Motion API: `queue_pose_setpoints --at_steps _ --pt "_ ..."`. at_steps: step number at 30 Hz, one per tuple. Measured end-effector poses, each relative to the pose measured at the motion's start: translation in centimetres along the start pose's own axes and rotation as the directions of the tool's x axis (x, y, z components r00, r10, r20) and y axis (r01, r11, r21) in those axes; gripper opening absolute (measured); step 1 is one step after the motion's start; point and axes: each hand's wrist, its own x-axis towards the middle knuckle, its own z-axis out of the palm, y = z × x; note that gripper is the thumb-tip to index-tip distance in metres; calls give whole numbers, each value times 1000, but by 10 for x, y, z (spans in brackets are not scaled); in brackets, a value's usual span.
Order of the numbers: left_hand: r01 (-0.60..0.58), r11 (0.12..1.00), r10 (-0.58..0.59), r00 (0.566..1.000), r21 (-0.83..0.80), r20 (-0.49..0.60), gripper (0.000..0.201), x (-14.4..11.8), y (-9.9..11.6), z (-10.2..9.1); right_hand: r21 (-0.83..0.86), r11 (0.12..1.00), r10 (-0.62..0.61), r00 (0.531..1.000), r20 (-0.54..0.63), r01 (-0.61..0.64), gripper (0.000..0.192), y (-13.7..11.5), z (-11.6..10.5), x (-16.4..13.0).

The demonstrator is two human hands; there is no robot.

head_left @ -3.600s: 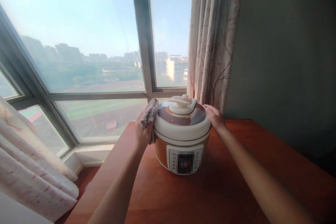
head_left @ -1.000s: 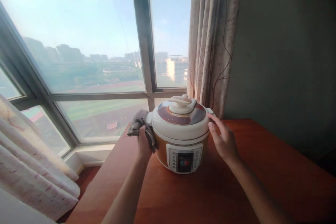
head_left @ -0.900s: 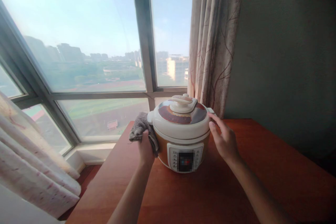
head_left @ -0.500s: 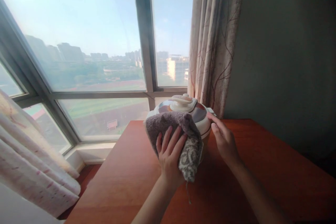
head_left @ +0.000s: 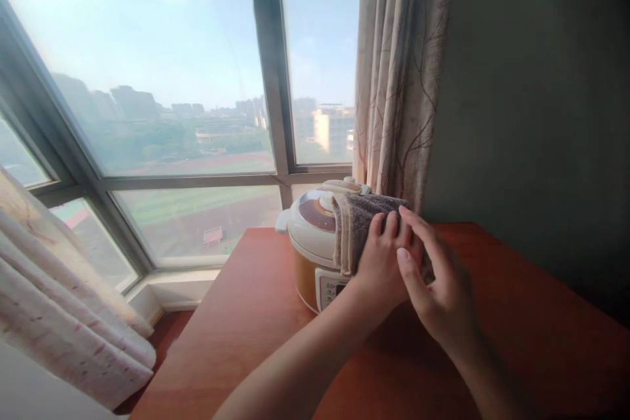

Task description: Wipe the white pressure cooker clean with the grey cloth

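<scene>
A white and orange electric cooker (head_left: 311,243) with a brown-topped lid stands on a reddish wooden table (head_left: 256,335) by the window. My left hand (head_left: 380,266) presses a grey cloth (head_left: 357,226) against the cooker's front right side, covering much of its control panel. My right hand (head_left: 438,292) hovers just right of the left hand with fingers spread, its fingertips near the cloth. Whether it touches the cloth is unclear.
A large window with a dark frame (head_left: 268,79) fills the left and centre. A patterned curtain (head_left: 398,79) hangs behind the cooker, beside a dark wall (head_left: 536,111). Another curtain (head_left: 63,315) bunches at the lower left, past the table's left edge.
My left hand carried the cloth from the cooker's left side across its front to the right side. My right hand came off the cooker's right rim and drew back toward me.
</scene>
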Motion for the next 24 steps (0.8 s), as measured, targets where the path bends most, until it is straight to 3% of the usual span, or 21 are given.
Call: queue_pose_setpoints --at_steps 3,7,10,13,14,15,16,17,18,19,20,22,24 --pt "-45 994 46 999 102 -6 47 1 8 10 10 999 40 997 72 -41 48 -1 4 -1" --pt "-166 981 171 985 103 -33 48 -19 7 6 84 986 126 972 196 -145 46 23 8 0" --pt "-271 961 273 961 -47 35 44 -39 -2 -15 106 977 150 953 261 -183 46 34 7 0" --pt "-307 881 323 946 -360 -15 25 -60 -18 -39 86 981 139 944 300 -172 51 36 5 -4" --pt "-277 815 284 957 -509 -65 23 -67 -26 -44 75 986 118 943 312 -148 55 35 6 -7" --pt "-196 725 162 980 -661 -112 23 -74 -35 -47 57 992 90 942 322 -114 60 35 7 -10" --pt "-89 606 -42 989 -791 -144 24 -80 -47 -48 30 997 53 944 326 -66 67 35 10 -13" --pt "42 492 -297 947 -870 -122 25 -85 -60 -47 -7 1000 8 947 322 -6 76 35 13 -16" --pt "129 405 -538 835 -905 -121 25 -90 -74 -43 -53 997 -42 949 312 61 85 35 16 -19" --pt "194 349 -715 687 -917 -127 24 -93 -90 -38 -104 986 -93 949 300 130 93 36 20 -22" --pt "240 329 -800 585 -913 -135 22 -96 -105 -30 -154 970 -139 947 290 190 100 36 25 -24" --pt "329 324 -858 498 -887 -129 21 -98 -134 -12 -232 935 -202 939 279 270 109 38 32 -27" --pt "450 315 -872 484 -836 -68 31 -97 -157 8 -277 913 -225 936 272 300 111 40 38 -29"
